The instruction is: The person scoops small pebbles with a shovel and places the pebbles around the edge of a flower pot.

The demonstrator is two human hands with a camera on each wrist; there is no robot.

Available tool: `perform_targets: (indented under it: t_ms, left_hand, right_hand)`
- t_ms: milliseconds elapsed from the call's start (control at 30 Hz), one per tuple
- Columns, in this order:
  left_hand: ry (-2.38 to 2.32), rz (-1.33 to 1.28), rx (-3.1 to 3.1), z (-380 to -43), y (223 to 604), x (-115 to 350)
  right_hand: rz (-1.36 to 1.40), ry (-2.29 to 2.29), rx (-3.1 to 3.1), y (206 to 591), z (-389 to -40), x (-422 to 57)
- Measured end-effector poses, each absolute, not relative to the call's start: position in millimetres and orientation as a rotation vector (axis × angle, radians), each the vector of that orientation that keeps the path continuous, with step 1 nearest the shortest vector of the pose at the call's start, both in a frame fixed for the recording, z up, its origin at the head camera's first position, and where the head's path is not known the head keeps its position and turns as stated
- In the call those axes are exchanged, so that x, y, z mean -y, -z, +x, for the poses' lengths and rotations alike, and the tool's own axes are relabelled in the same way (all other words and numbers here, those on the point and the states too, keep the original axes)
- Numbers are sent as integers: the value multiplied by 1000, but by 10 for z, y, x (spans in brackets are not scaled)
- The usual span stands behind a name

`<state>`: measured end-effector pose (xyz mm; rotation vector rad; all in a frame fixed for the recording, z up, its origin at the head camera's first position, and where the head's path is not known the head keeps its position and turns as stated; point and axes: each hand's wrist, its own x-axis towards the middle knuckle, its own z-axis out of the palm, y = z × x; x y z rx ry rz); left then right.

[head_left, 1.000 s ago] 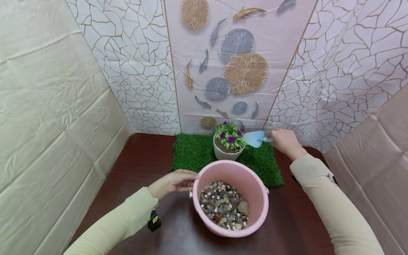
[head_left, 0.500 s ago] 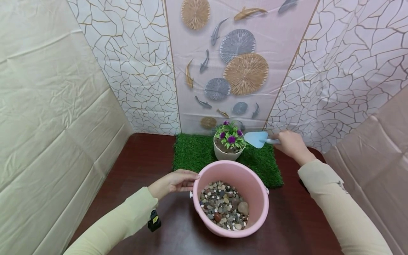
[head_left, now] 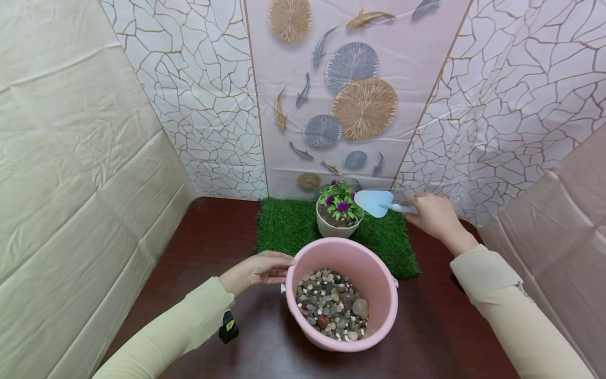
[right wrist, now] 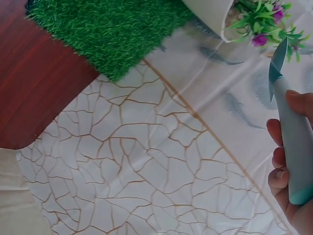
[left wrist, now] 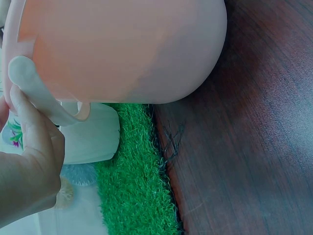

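Note:
My right hand (head_left: 435,218) grips the handle of a light blue hand trowel (head_left: 375,202). Its blade points left, beside the purple flowers (head_left: 342,206) and overlapping the plant's right edge in the head view. The right wrist view shows fingers and thumb wrapped around the trowel's thick handle (right wrist: 295,147). The white pot (head_left: 333,230) holds soil, with small stones at its right side. With my left hand (head_left: 265,267) I hold the rim of a pink bucket (head_left: 389,316) on its left side, close to the white bucket handle (left wrist: 41,93). Pebbles (head_left: 331,305) cover the bucket's bottom.
The pot stands on a green artificial grass mat (head_left: 284,226) at the back of a dark red-brown table (head_left: 199,252). Behind hangs a cloth backdrop (head_left: 303,168) printed with fish and round shapes. Beige cloth walls (head_left: 94,189) flank both sides.
My right hand has shifted right and slightly nearer, and the trowel blade has turned and swung left toward the plant in the last half second. The left hand and bucket stay put.

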<state>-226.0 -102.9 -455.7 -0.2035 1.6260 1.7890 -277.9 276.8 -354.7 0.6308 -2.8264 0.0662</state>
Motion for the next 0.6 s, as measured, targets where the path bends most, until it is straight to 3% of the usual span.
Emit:
perform_targets:
  t_ms: [600]
  left_hand:
    - [-1767, -177, -1627, -2266, 4566, 1041]
  right_hand:
    - [911, -171, 2648, 3555, -2332, -2378]
